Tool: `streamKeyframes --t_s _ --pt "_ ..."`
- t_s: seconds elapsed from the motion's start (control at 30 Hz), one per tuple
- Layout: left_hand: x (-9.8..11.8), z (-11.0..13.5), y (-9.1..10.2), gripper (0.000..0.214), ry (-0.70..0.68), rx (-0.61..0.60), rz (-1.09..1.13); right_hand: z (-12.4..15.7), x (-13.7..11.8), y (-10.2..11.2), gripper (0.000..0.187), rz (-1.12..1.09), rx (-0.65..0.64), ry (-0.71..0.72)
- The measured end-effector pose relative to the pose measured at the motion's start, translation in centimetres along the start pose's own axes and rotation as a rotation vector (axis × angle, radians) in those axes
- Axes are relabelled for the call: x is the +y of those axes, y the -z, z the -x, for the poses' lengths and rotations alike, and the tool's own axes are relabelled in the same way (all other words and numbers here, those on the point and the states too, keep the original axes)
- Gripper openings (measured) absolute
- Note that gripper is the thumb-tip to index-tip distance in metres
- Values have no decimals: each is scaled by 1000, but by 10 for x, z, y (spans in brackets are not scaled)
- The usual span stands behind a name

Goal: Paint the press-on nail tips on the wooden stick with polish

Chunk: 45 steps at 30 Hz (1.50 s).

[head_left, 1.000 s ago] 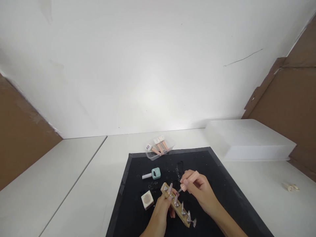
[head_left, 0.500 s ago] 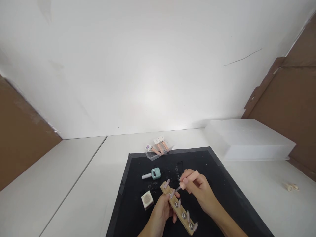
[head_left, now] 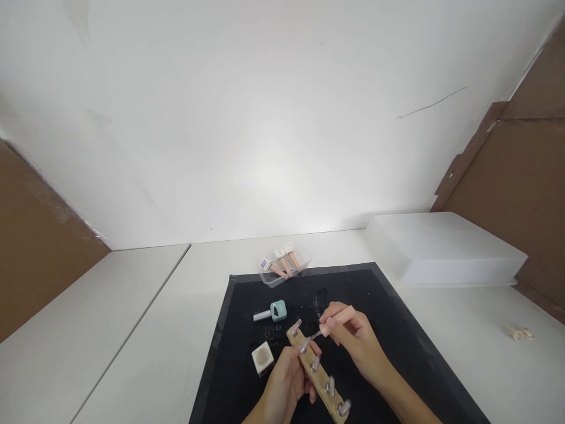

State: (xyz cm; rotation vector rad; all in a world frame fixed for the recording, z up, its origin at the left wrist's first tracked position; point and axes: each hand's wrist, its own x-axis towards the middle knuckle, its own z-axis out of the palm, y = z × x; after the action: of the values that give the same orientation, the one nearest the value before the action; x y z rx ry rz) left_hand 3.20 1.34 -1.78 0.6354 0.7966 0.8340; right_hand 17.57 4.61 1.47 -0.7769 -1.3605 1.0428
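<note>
My left hand (head_left: pixel 285 383) grips a narrow wooden holder (head_left: pixel 318 377) from below; the holder carries several false nail tips on metal mounts. My right hand (head_left: pixel 353 338) pinches a pink-handled polish brush (head_left: pixel 336 322), its fine tip touching a nail tip near the holder's far end. Both hands hover over a black mat (head_left: pixel 388 330). A mint green polish bottle (head_left: pixel 273 311) lies on its side on the mat just beyond the holder. A small white square bottle (head_left: pixel 262 358) stands left of my left hand.
A clear tray (head_left: pixel 282 272) with three pink-capped polish bottles sits at the mat's far edge. A white plastic box (head_left: pixel 444 250) lies at the right on the white table. A small pale object (head_left: pixel 519 334) rests far right. Brown cardboard panels flank both sides.
The wooden holder has swung steeper, its near end dropping toward the bottom of the view. My right hand with the brush shifted slightly up and left along the nail tips.
</note>
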Motion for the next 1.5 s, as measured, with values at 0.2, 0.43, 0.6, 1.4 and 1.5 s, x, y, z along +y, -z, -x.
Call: streamKeyframes --t_s 0.2,0.43,0.6,1.4,1.5 --pt "3 0 -5 30 14 -27 26 3 -4 -3 24 41 -180 22" --pt "4 -1 1 32 38 -18 21 -2 5 1 27 -2 28 -10" --pt "5 -1 -1 32 53 -10 39 2 1 1 23 -24 -59 52" --pt "4 1 5 33 36 -78 -98 0 8 1 27 -297 141 -257" --pt "0 -8 11 40 77 -114 -154 0 3 0 25 -327 137 -290"
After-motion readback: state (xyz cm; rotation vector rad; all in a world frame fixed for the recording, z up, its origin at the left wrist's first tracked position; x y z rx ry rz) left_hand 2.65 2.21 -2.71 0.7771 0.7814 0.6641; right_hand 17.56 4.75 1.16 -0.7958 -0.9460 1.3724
